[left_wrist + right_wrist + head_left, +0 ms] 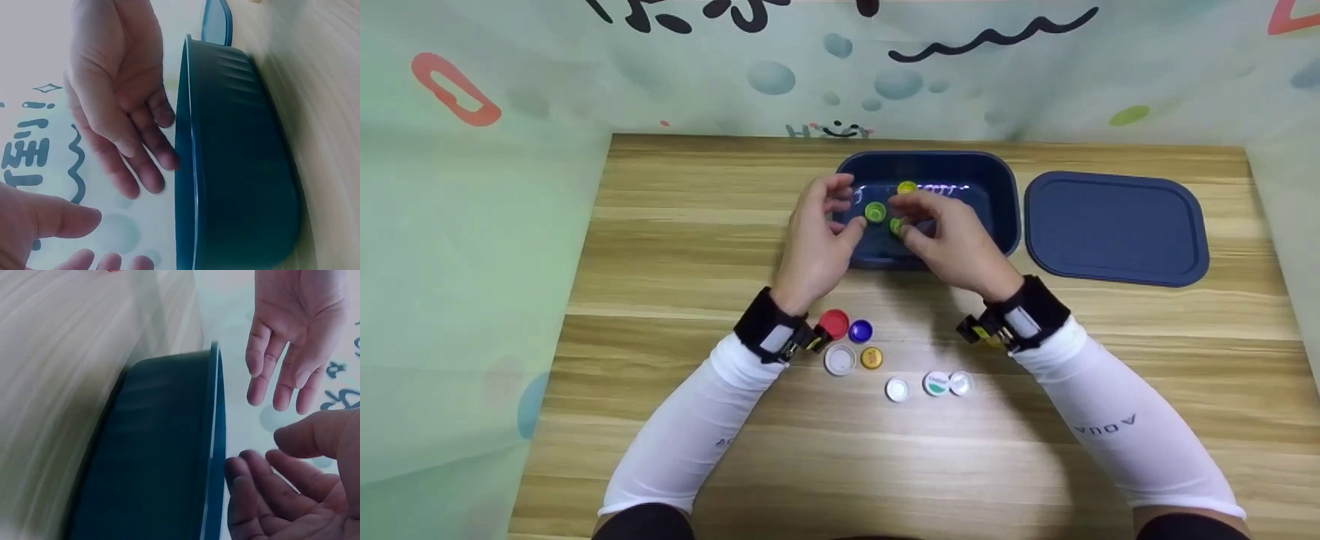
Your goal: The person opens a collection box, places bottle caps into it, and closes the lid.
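Observation:
A dark blue rectangular container (1001, 184) has two green bottle caps (875, 212) and a yellow bottle cap (907, 187) inside it. My left hand (819, 241) hovers over the container's left end, fingers apart and loosely bent. Over the middle is my right hand (960, 241), overlapping one green cap in the head view. Both wrist views show the fingers of my left hand (50, 230) and right hand (298, 489) spread beside the container's rim, with nothing between them. The two palms face each other.
To the container's right lies a dark blue lid (1116, 229). On the wooden table (720, 225), nearer me, are a red cap (834, 324), a blue cap (860, 331), a gold cap (871, 358) and several white caps (897, 390). A printed curtain (885, 82) stands behind.

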A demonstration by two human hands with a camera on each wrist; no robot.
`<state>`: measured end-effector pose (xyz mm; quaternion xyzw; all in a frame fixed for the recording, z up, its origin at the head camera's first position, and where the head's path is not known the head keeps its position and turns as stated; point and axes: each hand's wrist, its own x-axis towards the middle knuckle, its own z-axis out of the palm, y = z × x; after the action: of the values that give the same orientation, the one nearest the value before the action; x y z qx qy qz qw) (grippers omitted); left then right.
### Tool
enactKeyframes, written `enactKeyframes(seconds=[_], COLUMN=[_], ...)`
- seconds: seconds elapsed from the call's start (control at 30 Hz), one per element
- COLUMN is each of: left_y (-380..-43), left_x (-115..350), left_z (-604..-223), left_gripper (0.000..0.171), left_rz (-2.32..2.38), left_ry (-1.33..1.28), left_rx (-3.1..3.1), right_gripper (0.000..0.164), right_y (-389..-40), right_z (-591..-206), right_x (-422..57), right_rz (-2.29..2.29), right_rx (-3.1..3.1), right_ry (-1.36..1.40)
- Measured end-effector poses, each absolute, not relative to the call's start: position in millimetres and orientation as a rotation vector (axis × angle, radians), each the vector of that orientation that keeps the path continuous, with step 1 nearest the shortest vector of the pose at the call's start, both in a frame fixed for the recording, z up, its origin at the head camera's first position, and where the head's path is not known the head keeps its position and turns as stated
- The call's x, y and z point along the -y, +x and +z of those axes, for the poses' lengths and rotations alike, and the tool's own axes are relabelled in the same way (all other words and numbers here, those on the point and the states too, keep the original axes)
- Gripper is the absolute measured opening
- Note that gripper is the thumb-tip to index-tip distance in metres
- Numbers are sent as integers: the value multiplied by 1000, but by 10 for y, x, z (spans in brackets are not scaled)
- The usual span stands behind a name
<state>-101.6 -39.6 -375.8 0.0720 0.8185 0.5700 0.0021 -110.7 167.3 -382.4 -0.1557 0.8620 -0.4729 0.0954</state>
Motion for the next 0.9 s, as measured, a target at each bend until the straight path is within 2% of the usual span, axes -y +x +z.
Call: enactKeyframes(seconds=[0.37,0.63,0.9], left_y=[-718,-452,-291], left_x=[576,816,987], left_z=[-3807,-3981,-4205], left_gripper=[44,43,50], left_rz=[1619,1392,1114], left_ry=[268,342,472], left_rx=[-2639,-2675,-2675], right_gripper=[27,36,42], right_y=[-749,-626,-590], right_z=[-3817,-4010,-4179], right_x=[-1487,-1280,-1149], right_rz=[-1290,-1018,-836], right_rx=[-2582,-2568,-2555], right_ry=[-793,-957,-980])
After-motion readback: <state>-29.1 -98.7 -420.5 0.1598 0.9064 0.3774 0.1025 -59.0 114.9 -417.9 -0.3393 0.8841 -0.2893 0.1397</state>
